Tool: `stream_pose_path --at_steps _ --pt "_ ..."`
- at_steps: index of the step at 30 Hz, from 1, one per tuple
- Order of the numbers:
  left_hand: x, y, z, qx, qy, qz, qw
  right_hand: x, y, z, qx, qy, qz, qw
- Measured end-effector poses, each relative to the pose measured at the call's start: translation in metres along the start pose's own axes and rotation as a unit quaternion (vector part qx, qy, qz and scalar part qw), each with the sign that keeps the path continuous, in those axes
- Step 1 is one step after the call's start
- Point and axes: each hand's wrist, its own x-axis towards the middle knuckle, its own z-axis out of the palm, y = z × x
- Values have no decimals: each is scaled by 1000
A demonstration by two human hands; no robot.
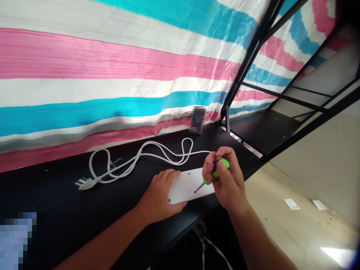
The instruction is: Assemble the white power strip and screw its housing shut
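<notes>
A white power strip lies on the black desk with its flat, screw-holed side up. My left hand grips its left end, fingers along the far edge and thumb along the near edge. In my right hand is a green and black screwdriver, fingers closed around the handle. Its metal tip rests at a dark screw hole near the strip's near edge; whether a screw sits in it I cannot tell. My right hand hides the strip's right end. A white power cord runs in loops behind it to a plug at the left.
The black desktop meets a striped plastic sheet at the back. A small blurred object stands near the far corner. Black metal frame bars rise at the right. Pieces of paper lie on the floor.
</notes>
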Motion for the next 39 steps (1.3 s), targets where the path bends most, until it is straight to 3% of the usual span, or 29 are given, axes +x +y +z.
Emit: stream_pose_path --at_steps 5,9,12,17,22,25,31,34,39 --pt "-1 0 0 -6 3 -2 1000 -1 0 -4 -52 -58 33 996" --pt "-1 1 -2 -10 -3 -4 1000 0 1 1 -68 -12 -20 997" --pt "-1 1 -2 -11 -3 -7 1000 -3 -2 5 -70 13 2 997" --pt "-1 1 0 -13 -1 -4 1000 -3 -5 1 -103 -54 31 993" --pt "0 1 -3 -17 -7 -7 1000 -3 -7 5 -101 -42 -16 994" --pt "0 2 -4 -17 -13 -6 1000 -5 -9 8 -80 -44 8 996" --pt "0 2 -2 -11 1 -4 1000 -2 -10 1 -131 -108 39 985" --pt "0 2 -2 -13 -2 -7 1000 1 -11 1 -144 -82 20 986" --pt "0 3 -4 -17 -8 -10 1000 2 -10 -2 -69 -47 22 996"
